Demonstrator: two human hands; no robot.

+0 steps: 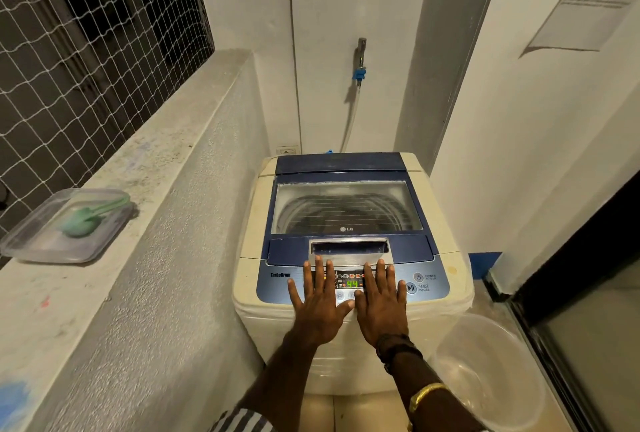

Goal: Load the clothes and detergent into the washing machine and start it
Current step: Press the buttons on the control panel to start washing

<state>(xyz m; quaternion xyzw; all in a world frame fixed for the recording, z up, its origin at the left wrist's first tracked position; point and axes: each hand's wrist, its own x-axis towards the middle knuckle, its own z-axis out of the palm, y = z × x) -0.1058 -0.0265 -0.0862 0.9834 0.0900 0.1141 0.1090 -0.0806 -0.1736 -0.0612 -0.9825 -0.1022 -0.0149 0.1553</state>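
A cream and blue top-loading washing machine (249, 223) stands against the wall with its glass lid (346, 210) closed; dark shapes show dimly in the drum beneath. The control panel (277, 288) is lit and its green display (352, 283) reads 44. My left hand (320, 303) lies flat, fingers spread, on the left half of the panel. My right hand (381, 300) lies flat beside it on the right half, thumbs nearly touching. A clear plastic box (24, 241) holding a green scoop (86, 220) sits on the ledge at the left.
A concrete ledge (166, 161) with netting above runs along the left. An empty translucent tub (491, 369) stands on the floor at the right of the machine. A tap with a hose (360, 61) is on the back wall. A dark-framed sliding door (581, 293) borders the right.
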